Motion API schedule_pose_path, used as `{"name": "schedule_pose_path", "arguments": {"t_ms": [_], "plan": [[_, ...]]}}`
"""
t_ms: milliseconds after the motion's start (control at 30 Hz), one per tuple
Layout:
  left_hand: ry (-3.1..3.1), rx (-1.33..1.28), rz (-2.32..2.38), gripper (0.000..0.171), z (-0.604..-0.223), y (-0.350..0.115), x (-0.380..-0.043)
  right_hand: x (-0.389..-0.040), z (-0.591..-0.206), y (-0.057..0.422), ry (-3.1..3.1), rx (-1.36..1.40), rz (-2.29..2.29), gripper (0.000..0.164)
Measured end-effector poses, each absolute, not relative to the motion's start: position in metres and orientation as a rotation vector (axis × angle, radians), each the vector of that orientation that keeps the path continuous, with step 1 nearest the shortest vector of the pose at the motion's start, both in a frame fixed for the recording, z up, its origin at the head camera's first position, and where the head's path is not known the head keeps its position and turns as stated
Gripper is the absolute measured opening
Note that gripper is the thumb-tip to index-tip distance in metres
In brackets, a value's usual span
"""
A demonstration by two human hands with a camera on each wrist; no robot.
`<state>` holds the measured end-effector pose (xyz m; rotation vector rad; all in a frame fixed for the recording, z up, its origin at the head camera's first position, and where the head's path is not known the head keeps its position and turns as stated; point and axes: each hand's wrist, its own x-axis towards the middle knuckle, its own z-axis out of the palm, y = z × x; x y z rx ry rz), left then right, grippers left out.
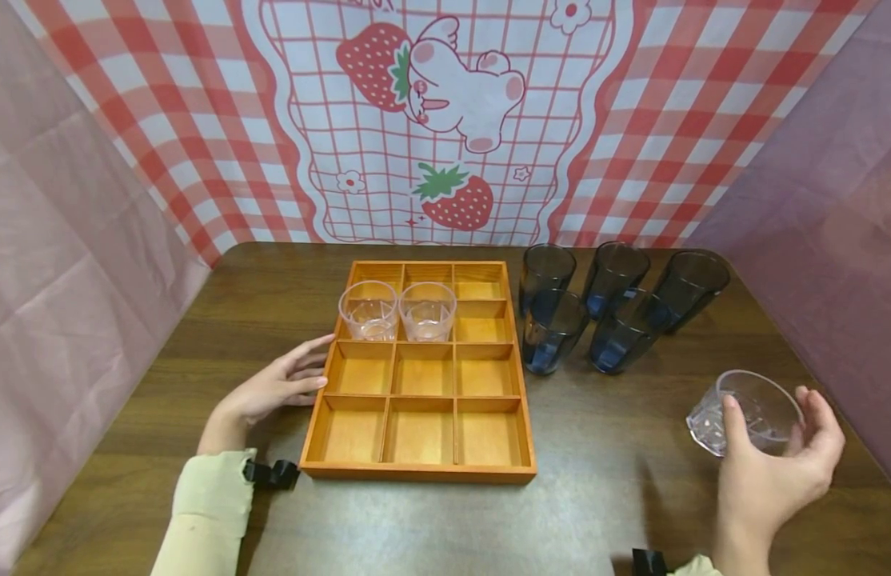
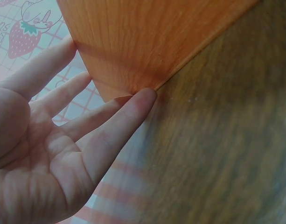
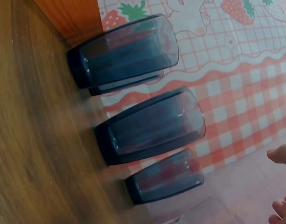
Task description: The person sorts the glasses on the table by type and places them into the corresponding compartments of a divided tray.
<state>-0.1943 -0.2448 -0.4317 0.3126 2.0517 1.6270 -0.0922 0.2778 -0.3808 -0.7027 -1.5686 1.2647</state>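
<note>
A wooden box [image 1: 424, 372] with a grid of square compartments lies on the table. My left hand [image 1: 276, 388] rests its fingertips against the box's left side; in the left wrist view the left hand [image 2: 63, 144] has its fingers extended to the orange-brown wooden wall [image 2: 119, 46]. Two clear tumblers [image 1: 369, 312] stand side by side in the box's left and middle columns. At the far right, my right hand [image 1: 777, 468] is spread over a third clear tumbler [image 1: 708, 424], thumb and fingers apart around its rim. Only the right hand's fingertips [image 3: 282, 158] show in the right wrist view, above the tumbler [image 3: 203, 213].
Several dark blue-grey glasses [image 1: 553, 332] stand close together right of the box, toward the back. A checked cloth [image 1: 647, 104] with strawberries hangs behind the brown table [image 1: 589, 496]. Pink fabric [image 1: 78, 240] hangs at the left, purplish fabric [image 1: 827, 208] at the right.
</note>
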Motion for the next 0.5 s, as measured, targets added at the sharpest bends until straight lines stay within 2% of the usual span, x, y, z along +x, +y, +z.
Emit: {"name": "schedule_pose_path", "arguments": {"t_ms": [500], "plan": [[2.053,0.311,1.62,0.069,-0.433,-0.245,-0.195,-0.094,-0.389,0.292,-1.435,-0.858,1.641,0.094]]}}
